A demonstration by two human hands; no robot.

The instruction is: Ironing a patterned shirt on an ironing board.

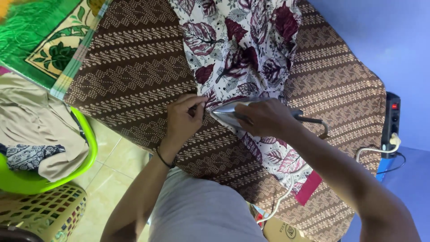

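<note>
A white cloth with dark red leaf print [242, 49] lies over a surface covered in brown patterned fabric [130, 71]. My right hand [264, 117] grips the handle of a silver clothes iron [226, 114], whose tip points left on the leaf-print cloth's edge. My left hand [183, 117] pinches the cloth's edge right next to the iron's tip, fingers bent. A dark band circles my left wrist.
A bright green basket [92, 148] holding beige and patterned clothes stands at the left, above a woven basket [49, 210]. A green patterned mat [49, 40] lies top left. A power strip [392, 121] with a white cord [371, 150] sits at the right against a blue wall.
</note>
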